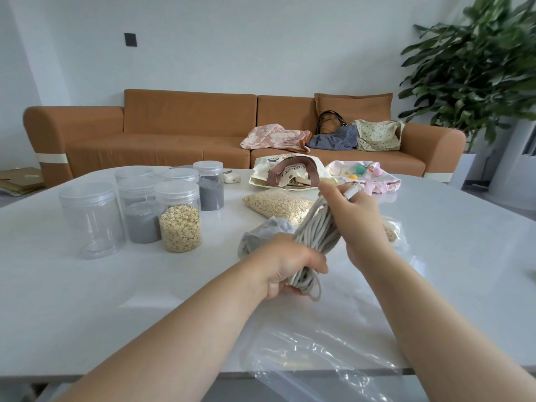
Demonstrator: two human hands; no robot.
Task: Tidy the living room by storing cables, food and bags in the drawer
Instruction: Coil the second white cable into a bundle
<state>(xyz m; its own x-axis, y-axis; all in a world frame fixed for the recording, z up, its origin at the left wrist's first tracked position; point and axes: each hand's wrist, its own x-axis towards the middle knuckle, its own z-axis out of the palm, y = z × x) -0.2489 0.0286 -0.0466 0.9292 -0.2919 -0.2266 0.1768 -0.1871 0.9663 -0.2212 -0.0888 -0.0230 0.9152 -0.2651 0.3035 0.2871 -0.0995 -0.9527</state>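
Observation:
Above the white table (87, 300), both hands hold a coiled white cable (317, 227). My left hand (290, 265) grips the lower end of the coil. My right hand (352, 210) holds the upper end and pinches the cable's white plug between its fingers. A clear bag of oats (278, 204) lies behind the coil, and a bag of grey powder (261, 233) lies partly hidden by my left hand. A cream tote bag (278, 169) and a pink patterned bag (374, 175) lie at the table's far side. More bags (333, 134) sit on the sofa.
Several clear lidded jars (177, 216) stand at the left, some with oats or grey powder, one empty. A clear plastic bag (319, 352) lies at the table's near edge. A brown sofa (145, 132) stands behind the table and a large plant (478, 62) at the right.

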